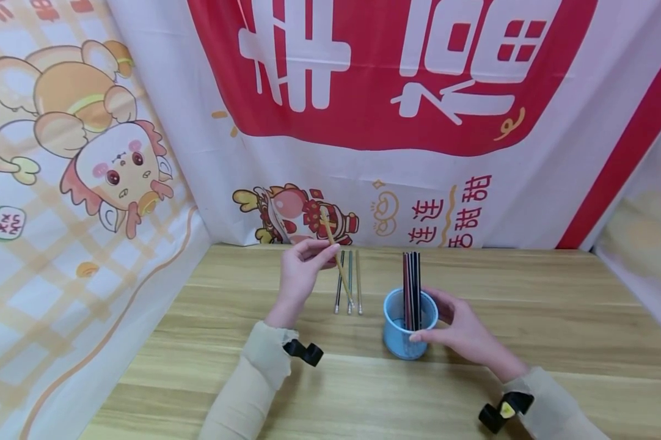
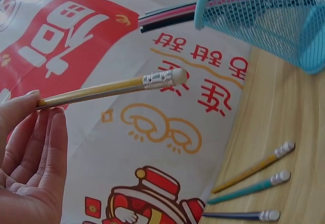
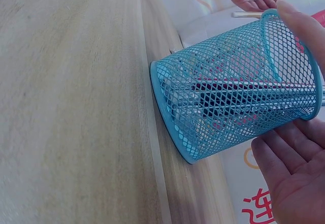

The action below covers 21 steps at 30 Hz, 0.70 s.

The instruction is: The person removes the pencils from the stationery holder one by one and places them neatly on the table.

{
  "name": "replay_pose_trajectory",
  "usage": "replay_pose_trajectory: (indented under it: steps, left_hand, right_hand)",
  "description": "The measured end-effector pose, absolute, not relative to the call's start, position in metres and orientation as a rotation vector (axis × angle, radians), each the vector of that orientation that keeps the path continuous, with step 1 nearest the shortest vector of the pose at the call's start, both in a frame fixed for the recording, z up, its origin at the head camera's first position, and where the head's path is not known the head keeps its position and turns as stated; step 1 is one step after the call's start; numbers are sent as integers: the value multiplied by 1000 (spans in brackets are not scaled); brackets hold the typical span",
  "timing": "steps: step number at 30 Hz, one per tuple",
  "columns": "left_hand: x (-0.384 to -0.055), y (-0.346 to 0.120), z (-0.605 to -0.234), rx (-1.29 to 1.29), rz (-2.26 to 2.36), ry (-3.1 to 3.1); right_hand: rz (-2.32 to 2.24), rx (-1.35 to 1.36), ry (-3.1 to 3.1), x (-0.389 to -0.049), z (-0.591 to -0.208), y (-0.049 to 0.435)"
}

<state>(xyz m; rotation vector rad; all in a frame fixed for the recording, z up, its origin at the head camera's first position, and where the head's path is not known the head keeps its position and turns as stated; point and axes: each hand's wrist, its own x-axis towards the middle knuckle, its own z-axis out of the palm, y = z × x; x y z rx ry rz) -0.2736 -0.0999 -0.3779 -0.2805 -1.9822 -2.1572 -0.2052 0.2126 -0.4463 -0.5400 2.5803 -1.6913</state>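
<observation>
A yellow pencil [image 2: 117,88] with a white eraser end is pinched between the thumb and fingers of my left hand [image 1: 303,269], held up off the table. Below it three pencils, one yellow [image 2: 249,169], one teal [image 2: 246,188] and one dark blue [image 2: 236,216], lie side by side on the wood. My right hand [image 1: 462,327] grips the blue mesh pen cup [image 3: 223,61] near its rim, thumb on the near side and fingers round the other. Several dark and reddish sticks or pencils [image 1: 412,287] stand upright in the cup, which sits on the table.
The wooden table [image 1: 528,305] ends at a printed cloth backdrop [image 1: 308,153] with red lettering. Another patterned cloth [image 1: 116,293] hangs along the left side. Black camera straps [image 1: 303,351] sit on both wrists.
</observation>
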Motion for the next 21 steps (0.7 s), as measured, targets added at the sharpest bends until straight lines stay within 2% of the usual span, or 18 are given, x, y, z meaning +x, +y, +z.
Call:
replay_pose_trajectory:
  steps: [13, 21]
  left_hand:
    - [-297, -121, -395, -173, -2095, -2108]
    - [-323, -126, -414, -121, -2001, -2265]
  right_hand:
    - [-1699, -552, 2568, -207, -445, 213]
    - [-1703, -563, 2558, -208, -447, 214]
